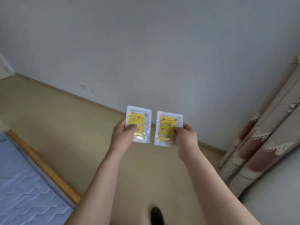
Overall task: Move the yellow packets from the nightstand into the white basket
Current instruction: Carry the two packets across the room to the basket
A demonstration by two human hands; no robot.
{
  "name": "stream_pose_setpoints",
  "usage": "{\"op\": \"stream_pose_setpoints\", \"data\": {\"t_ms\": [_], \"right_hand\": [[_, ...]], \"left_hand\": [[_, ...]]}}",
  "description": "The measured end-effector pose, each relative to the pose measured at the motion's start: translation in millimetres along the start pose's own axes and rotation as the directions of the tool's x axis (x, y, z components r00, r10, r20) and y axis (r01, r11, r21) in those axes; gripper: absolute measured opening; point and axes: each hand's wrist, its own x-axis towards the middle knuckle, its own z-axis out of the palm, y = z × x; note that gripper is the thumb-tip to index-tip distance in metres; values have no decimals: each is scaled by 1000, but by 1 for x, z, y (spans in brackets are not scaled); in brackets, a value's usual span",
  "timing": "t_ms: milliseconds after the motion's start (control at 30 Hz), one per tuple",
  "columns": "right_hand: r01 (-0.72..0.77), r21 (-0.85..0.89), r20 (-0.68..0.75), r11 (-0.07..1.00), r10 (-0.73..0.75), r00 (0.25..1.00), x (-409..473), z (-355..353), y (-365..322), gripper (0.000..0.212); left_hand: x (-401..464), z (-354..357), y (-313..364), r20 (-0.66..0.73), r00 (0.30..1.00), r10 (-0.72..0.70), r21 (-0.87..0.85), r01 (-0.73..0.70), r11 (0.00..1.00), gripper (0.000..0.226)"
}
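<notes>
Head view is showing me both arms stretched forward, each hand carrying one packet out over the beige floor (68, 127). I am seeing the left hand (122, 137) pinching the left packet (138, 125) with the thumb lying across its yellow panel and the fingers behind, and the right hand (186, 137) pinching the right packet (168, 128) along its right edge, thumb in front. Both are hanging upright, side by side, just apart and not touching. Neither the nightstand nor the white basket is appearing anywhere, so I am judging this as the carrying step, with the drop not yet done. To do it well I am keeping the pinches firm but light, holding the packets apart so they are not sliding on each other, and looking for the basket before letting go. They are looking like thin, flat, glossy plastic pouches, white-bordered with a clear crinkled window over yellow patterned contents, so probably slippery and floppy. Left of the left arm a quilted blue mattress (24, 192) is lying in a wooden frame; right of the right arm a patterned curtain (259, 151) is hanging.
</notes>
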Motion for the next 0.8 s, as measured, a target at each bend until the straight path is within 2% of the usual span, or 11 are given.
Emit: {"op": "stream_pose_setpoints", "data": {"t_ms": [333,500,800], "right_hand": [[55,-106,270,993,-24,963,150,187,-59,29],[-4,-95,414,996,43,909,188,276,-65,30],[-39,-176,573,984,135,809,271,445,-50,27]], "left_hand": [[192,-45,29,-265,964,9,-124,-44,991,11],[247,-88,36,-368,930,-16,-118,-30,993,13],[382,-179,19,-581,808,-96,-138,19,990,12]]}}
